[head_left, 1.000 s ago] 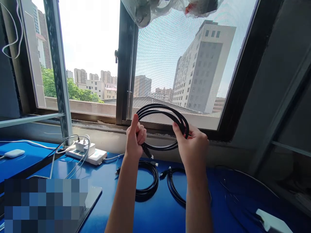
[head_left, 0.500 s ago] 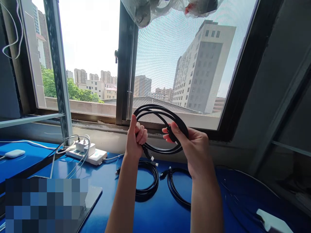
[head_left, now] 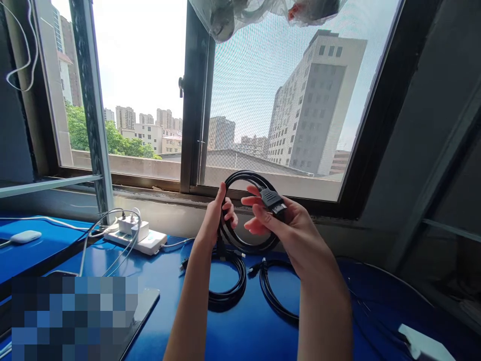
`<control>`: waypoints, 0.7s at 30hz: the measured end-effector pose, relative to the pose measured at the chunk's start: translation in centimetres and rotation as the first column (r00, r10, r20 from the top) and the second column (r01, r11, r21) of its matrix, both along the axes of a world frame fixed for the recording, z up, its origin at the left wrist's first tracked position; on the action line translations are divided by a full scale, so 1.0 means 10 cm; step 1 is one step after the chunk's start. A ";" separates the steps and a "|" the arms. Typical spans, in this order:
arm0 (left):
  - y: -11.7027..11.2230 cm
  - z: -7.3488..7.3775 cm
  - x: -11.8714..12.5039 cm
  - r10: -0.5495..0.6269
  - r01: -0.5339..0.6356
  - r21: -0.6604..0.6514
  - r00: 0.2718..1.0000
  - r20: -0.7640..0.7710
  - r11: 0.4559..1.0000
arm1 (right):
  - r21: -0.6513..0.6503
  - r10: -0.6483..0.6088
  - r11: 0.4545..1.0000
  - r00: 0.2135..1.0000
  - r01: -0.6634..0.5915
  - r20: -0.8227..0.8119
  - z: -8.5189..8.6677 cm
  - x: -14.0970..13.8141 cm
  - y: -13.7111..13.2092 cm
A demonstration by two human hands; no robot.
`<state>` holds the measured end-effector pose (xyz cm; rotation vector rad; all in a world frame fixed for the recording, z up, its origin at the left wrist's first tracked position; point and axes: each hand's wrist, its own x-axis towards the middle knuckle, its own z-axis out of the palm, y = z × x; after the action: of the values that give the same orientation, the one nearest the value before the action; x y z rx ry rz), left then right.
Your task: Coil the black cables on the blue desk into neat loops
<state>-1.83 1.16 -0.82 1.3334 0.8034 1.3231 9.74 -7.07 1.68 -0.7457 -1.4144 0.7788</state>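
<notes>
A coiled black cable [head_left: 246, 175] is held up in front of me above the blue table. My left hand [head_left: 221, 218] is closed round the left side of the coil, thumb pointing up. On the coil's right side, my right hand [head_left: 280, 218] has its fingers loosely curled about the cable. A black plug [head_left: 273, 201] with a metal tip lies across the right fingers, facing down and right. Part of the coil is hidden behind that hand. Below, on the table, lie two more coiled black cables, one at left [head_left: 229, 303] and one at right [head_left: 270, 301], partly covered by my forearms.
A white power strip [head_left: 145, 245] with chargers and looping wires stands at left on the blue table [head_left: 240, 336]. A dark flat device [head_left: 145, 311] lies nearer me. At the lower right is a white box [head_left: 424, 343]. Behind the table is a window, with a metal post at its left.
The coil has lowered slightly and turned. The right hand has tilted, bringing the plug into clear view across its fingers. The left hand has shifted a little right and down.
</notes>
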 end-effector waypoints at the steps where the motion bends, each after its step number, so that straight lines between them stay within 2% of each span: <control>1: 0.01 -0.01 0.00 0.015 -0.015 -0.004 1.000 -0.006 1.000 | 0.005 -0.043 0.999 0.999 0.043 0.007 -0.01 0.01 0.02; 3: 0.04 -0.02 -0.02 0.077 -0.077 0.009 0.997 -0.016 0.997 | 0.033 -0.186 0.982 0.983 0.185 0.006 -0.04 0.02 0.08; 4: 0.05 -0.03 -0.04 0.106 -0.106 0.020 0.994 -0.025 0.994 | 0.061 -0.289 0.956 0.957 0.288 0.004 -0.06 0.03 0.12; 7: 0.07 -0.04 -0.09 0.160 -0.158 0.040 0.984 -0.074 0.987 | 0.179 -0.564 0.815 0.825 0.551 0.027 -0.13 0.08 0.23; 9: 0.08 -0.05 -0.12 0.179 -0.176 0.032 0.978 -0.105 0.984 | 0.260 -0.641 0.754 0.762 0.604 0.091 -0.18 0.11 0.30; 13: 0.11 -0.05 -0.14 0.216 -0.216 0.011 0.974 -0.074 0.976 | 0.382 -0.658 0.739 0.717 0.556 0.230 -0.29 0.17 0.46; 15: 0.13 -0.07 -0.16 0.221 -0.223 -0.008 0.971 -0.091 0.975 | 0.349 -0.645 0.759 0.705 0.549 0.295 -0.35 0.19 0.55; 18: 0.17 -0.12 -0.24 0.183 -0.213 -0.072 0.937 -0.298 0.974 | 0.113 -0.525 0.841 0.749 0.529 0.404 -0.48 0.21 0.70; 21: 0.24 -0.22 -0.36 0.077 -0.225 -0.164 0.782 -0.618 0.961 | -0.105 -0.364 0.883 0.809 0.457 0.463 -0.66 0.20 0.88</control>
<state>-5.46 3.51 -3.00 1.5459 1.4909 0.8668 11.70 1.78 -4.90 -1.4121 -1.4901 0.4313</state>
